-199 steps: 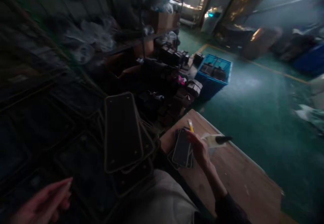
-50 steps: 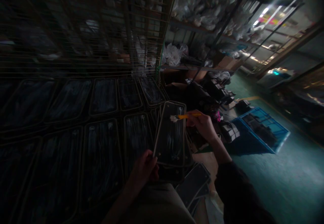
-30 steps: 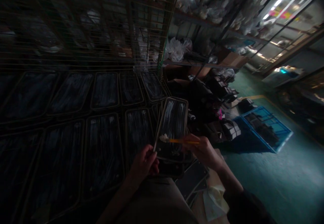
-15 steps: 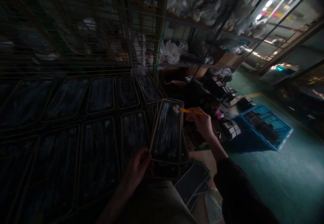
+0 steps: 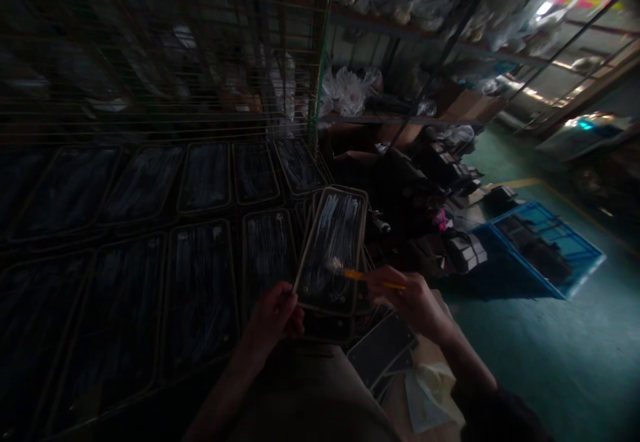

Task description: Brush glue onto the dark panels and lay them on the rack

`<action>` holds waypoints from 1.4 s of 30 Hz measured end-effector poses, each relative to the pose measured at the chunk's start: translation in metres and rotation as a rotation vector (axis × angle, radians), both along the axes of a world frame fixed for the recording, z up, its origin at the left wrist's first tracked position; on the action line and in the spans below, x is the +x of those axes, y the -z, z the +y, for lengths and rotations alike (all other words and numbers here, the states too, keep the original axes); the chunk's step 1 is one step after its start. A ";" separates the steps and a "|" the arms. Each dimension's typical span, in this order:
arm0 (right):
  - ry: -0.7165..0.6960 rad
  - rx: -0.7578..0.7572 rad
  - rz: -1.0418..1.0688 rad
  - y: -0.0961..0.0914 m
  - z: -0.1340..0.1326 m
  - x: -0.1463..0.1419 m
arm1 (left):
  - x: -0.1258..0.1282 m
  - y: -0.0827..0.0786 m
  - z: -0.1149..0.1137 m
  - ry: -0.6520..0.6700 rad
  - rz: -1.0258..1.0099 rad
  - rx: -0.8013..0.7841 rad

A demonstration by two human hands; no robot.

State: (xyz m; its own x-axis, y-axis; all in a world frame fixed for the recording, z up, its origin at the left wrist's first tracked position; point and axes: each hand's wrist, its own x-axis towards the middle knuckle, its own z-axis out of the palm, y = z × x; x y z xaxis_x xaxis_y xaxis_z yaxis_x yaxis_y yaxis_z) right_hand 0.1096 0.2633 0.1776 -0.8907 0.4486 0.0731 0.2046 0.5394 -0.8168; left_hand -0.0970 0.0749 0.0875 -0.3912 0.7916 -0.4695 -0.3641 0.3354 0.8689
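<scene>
My right hand is closed around the orange handle of a brush. The pale bristles rest on, or just over, the lower middle of a dark rectangular panel with rounded corners and a tan rim. Whitish streaks run lengthwise along its face. At the panel's lower left edge, my left hand pinches the rim between thumb and fingers. This panel lies tilted over other panels beneath it. Rows of similar streaked panels spread out to the left.
A wire mesh cage stands behind the panels. Shelves with plastic bags run along the back. Unstreaked panels are stacked beside my lap, near a pale cloth. A blue crate sits on the green floor to the right.
My right hand has drawn the brush from the panel's top down to its lower part. My left hand keeps its hold on the rim. The view has shifted slightly left.
</scene>
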 end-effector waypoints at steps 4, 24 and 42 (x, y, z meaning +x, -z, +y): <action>0.114 -0.130 0.077 -0.006 0.002 0.012 | 0.001 -0.008 -0.001 -0.012 0.013 -0.022; 0.022 -0.317 0.105 0.013 -0.018 -0.003 | 0.013 -0.010 -0.007 -0.096 0.050 -0.007; 0.502 0.235 0.420 0.052 0.051 -0.036 | 0.020 -0.040 0.003 -0.205 0.004 -0.053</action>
State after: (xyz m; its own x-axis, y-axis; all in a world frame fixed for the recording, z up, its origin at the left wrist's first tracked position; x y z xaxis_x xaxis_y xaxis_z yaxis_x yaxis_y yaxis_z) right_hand 0.0740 0.3140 0.1252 -0.4545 0.7291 0.5117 0.1679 0.6343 -0.7546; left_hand -0.0766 0.0778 0.1274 -0.5436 0.6691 -0.5068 -0.4264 0.3000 0.8533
